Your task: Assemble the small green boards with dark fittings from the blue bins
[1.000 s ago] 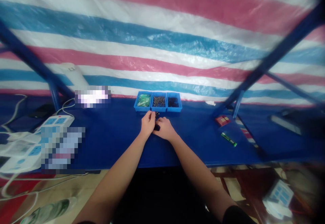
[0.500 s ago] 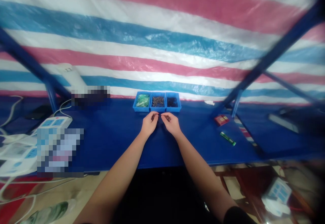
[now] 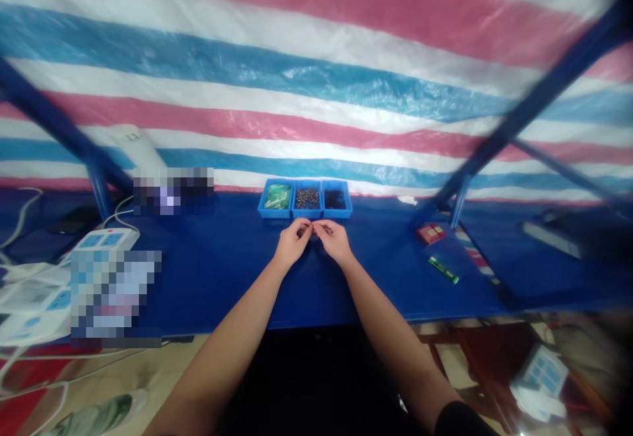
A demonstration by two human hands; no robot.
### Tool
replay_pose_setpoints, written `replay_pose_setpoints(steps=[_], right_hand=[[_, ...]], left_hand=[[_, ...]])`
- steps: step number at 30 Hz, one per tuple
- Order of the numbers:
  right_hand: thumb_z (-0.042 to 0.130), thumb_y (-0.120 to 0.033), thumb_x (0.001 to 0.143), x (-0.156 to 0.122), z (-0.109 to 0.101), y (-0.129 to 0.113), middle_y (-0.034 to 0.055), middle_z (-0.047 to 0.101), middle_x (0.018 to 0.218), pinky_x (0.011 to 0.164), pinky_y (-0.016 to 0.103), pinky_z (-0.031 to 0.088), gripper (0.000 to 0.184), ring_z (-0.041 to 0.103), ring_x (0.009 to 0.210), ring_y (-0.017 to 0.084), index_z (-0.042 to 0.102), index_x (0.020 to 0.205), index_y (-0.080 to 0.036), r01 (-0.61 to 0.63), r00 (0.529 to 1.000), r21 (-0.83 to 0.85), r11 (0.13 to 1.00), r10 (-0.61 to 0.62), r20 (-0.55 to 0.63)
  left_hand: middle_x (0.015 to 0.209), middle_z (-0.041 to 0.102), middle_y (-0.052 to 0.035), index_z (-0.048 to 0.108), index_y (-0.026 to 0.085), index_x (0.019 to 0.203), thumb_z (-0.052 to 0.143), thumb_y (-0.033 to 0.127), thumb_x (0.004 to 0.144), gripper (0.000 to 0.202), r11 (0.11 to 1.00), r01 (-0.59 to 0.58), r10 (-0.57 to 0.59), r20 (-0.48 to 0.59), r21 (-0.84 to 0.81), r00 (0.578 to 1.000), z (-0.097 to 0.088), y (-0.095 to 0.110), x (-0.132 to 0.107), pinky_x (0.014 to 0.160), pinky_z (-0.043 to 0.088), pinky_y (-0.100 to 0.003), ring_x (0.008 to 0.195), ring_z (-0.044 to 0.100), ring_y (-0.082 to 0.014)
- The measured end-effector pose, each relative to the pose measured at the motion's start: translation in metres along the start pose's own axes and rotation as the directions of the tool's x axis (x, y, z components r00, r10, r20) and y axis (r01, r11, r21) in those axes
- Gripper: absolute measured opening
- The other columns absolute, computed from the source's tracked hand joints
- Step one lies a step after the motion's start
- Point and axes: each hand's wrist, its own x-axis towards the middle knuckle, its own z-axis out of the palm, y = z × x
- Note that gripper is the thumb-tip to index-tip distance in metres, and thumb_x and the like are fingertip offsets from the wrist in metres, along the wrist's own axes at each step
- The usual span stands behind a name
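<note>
My left hand and my right hand meet over the blue table, just in front of three small blue bins. Both hands pinch their fingertips together at a tiny part between them, too small to name. The left bin holds green pieces, the middle bin small dark and metallic pieces, the right bin dark pieces.
White power strips and cables lie at the table's left. A red box and a green lighter-like object lie to the right. Blue frame posts slant up on both sides before a striped tarp.
My hands lifted off a dark object on the table, drew slightly apart, then brought their fingertips together again in front of the bins.
</note>
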Motion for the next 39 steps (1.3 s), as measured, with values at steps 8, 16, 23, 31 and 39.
replay_pose_setpoints(steps=[8, 16, 23, 31, 39], right_hand=[[0.059, -0.041, 0.084, -0.0007, 0.0007, 0.0011, 0.0062, 0.074, 0.091, 0.076, 0.031, 0.056, 0.029, 0.069, 0.079, 0.019, 0.072, 0.097, -0.018, -0.005, 1.000, 0.001, 1.000, 0.005, -0.014], [0.061, -0.038, 0.083, -0.0009, 0.0017, 0.0013, 0.0061, 0.073, 0.099, 0.078, 0.031, 0.057, 0.029, 0.069, 0.082, 0.018, 0.071, 0.103, -0.020, 0.001, 1.000, 0.008, 1.000, -0.001, -0.017], [0.063, -0.038, 0.082, -0.0022, 0.0030, 0.0047, 0.0056, 0.073, 0.094, 0.080, 0.033, 0.058, 0.029, 0.069, 0.080, 0.018, 0.070, 0.104, -0.020, 0.040, 0.999, 0.004, 0.999, -0.040, -0.005], [0.061, -0.035, 0.084, -0.0018, 0.0005, 0.0057, 0.0045, 0.073, 0.095, 0.078, 0.031, 0.057, 0.027, 0.068, 0.079, 0.017, 0.070, 0.105, -0.021, 0.086, 0.996, -0.048, 0.995, -0.087, -0.009], [0.061, -0.038, 0.084, -0.0008, 0.0004, 0.0051, 0.0051, 0.073, 0.096, 0.079, 0.032, 0.057, 0.026, 0.069, 0.081, 0.018, 0.071, 0.100, -0.020, 0.065, 0.997, -0.074, 0.995, -0.067, -0.026]], left_hand=[[0.080, 0.069, 0.0008, 0.061, 0.022, 0.097, 0.054, 0.037, 0.088, 0.019, 1.000, -0.011, 0.011, -0.005, -0.026, 1.000, -0.0001, -0.0001, -0.0006, 0.073, 0.048, -0.025, 0.072, 0.064, -0.0135], [0.077, 0.066, 0.0019, 0.063, 0.022, 0.092, 0.048, 0.042, 0.091, 0.025, 0.998, -0.021, 0.019, 0.030, 0.058, 0.999, 0.0005, -0.0029, 0.0004, 0.070, 0.046, -0.024, 0.069, 0.060, -0.0130], [0.078, 0.065, 0.0012, 0.059, 0.021, 0.091, 0.040, 0.046, 0.094, 0.031, 0.997, -0.006, 0.001, 0.063, 0.076, 0.998, -0.0011, -0.0036, 0.0001, 0.072, 0.046, -0.024, 0.072, 0.060, -0.0140], [0.077, 0.066, 0.0006, 0.059, 0.021, 0.087, 0.041, 0.046, 0.094, 0.032, 0.993, 0.001, -0.008, 0.059, 0.115, 0.998, -0.0002, -0.0019, 0.0004, 0.070, 0.046, -0.024, 0.071, 0.061, -0.0143], [0.079, 0.066, 0.0013, 0.059, 0.022, 0.100, 0.046, 0.044, 0.092, 0.026, 0.997, 0.000, -0.002, 0.023, 0.082, 1.000, -0.0001, -0.0010, -0.0004, 0.072, 0.047, -0.025, 0.070, 0.061, -0.0140]])
